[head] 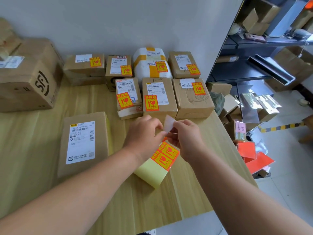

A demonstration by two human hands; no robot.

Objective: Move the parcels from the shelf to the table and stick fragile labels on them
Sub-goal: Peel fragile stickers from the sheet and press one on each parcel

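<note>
Both hands pinched one pale sheet [169,123] just above the strip [162,156]; its printed face was not visible. The left hand [145,133] held the sheet's lower left edge between thumb and curled fingertips. The right hand [184,139] held the lower right edge likewise. The strip lay flat on the table [42,150], showing red-and-yellow fragile labels. Left of the strip lay a parcel [84,143] bearing only a shipping label. Behind the strip stood seven labelled parcels [193,100] in two rows.
</note>
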